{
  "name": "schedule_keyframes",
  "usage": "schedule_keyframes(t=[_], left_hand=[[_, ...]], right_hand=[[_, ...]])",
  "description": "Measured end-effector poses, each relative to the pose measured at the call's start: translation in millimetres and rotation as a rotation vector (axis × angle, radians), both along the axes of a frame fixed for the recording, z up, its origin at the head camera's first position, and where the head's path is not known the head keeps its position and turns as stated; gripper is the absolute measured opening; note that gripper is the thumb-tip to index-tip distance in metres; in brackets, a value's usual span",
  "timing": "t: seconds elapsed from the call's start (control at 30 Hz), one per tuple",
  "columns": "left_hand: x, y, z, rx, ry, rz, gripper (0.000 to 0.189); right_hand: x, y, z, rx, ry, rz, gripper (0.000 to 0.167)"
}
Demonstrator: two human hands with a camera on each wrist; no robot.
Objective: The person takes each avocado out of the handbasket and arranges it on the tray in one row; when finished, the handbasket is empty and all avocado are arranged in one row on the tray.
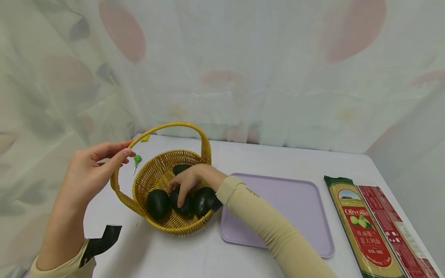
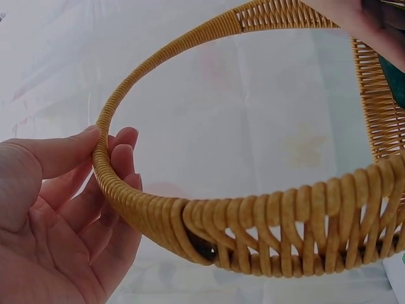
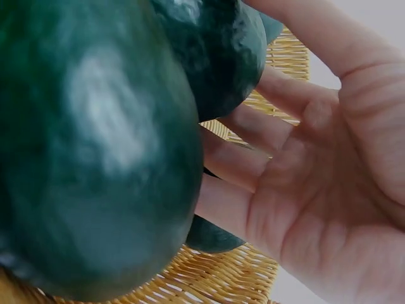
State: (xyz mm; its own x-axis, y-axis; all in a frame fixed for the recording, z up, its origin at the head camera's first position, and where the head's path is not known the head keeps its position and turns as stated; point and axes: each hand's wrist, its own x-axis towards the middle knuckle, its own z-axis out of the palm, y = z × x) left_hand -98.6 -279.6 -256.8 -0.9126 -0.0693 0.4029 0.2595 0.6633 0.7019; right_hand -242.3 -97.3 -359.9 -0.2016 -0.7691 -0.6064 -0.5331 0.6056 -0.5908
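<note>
A yellow wicker basket (image 1: pixel 149 175) with a tall hoop handle (image 1: pixel 179 124) stands on the white table, holding several dark green avocados. My left hand (image 1: pixel 92 170) pinches the left side of the handle between thumb and fingers, which the left wrist view shows closely at the handle (image 2: pixel 117 101). Inside the basket, my right hand (image 1: pixel 194 175) grips the middle avocado (image 1: pixel 184 206) from above. One avocado (image 1: pixel 158 204) lies to its left, another (image 1: pixel 201 201) to its right, and one (image 1: pixel 180 168) behind, partly hidden. A near avocado (image 3: pixel 107 152) covers some right fingers in the right wrist view.
Right of the basket lies a lavender tray (image 1: pixel 306 200), partly under my right forearm. Farther right are an Olivoila pasta packet (image 1: pixel 365 227) and a red packet (image 1: pixel 393 224). A green lollipop (image 1: pixel 137 159) and a small yellow item (image 1: pixel 145 138) lie behind my left hand.
</note>
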Motion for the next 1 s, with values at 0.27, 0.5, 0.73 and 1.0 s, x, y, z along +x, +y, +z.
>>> schedule_keyframes(t=[0.27,0.5,0.73,1.0], left_hand=[[-0.2,-0.1,0.5,0.002,-0.008,0.001,0.022],[0.2,0.7,0.9,-0.007,-0.011,-0.002,0.021],[-0.5,3.6,1.3,0.013,-0.014,0.003,0.020],[-0.9,5.1,-0.4,0.013,-0.018,-0.001,0.021]], right_hand=[[0.6,-2,-3.7,0.014,0.021,0.025,0.078],[2.4,-2,-7.3,-0.002,0.085,0.069,0.079],[-1.1,1,-11.9,-0.031,0.155,0.120,0.076],[-1.7,7,-12.8,-0.074,0.111,0.082,0.066]])
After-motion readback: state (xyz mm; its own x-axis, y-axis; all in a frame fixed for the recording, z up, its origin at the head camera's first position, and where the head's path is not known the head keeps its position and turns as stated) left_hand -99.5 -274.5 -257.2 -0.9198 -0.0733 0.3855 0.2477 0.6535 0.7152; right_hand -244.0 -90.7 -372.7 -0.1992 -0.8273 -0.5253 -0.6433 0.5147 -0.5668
